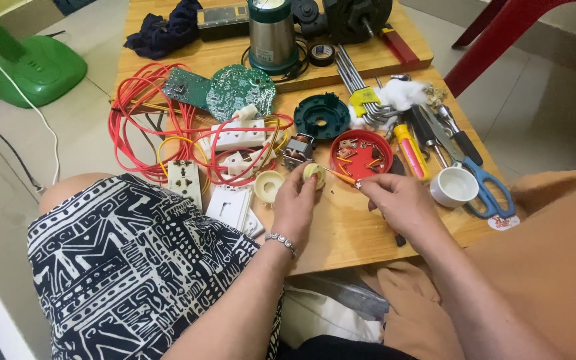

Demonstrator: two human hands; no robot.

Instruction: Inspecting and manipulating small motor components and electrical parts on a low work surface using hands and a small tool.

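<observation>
A: In the head view, what could go wrong?

B: The small cream round part (314, 175) is pinched in the left hand (296, 203), fingers clamped on it, above the worktop (341, 227). The orange-handled screwdriver (340, 176) is gripped by the right hand (398, 200), fingers closed around it, tip at the part's 3 o'clock side. A slip could likely jab a fingertip or drop the part.

A: How does the part look?

B: Pale, disc-like, partly hidden. A red lid (363, 154) of small bits lies at 1 o'clock.
</observation>
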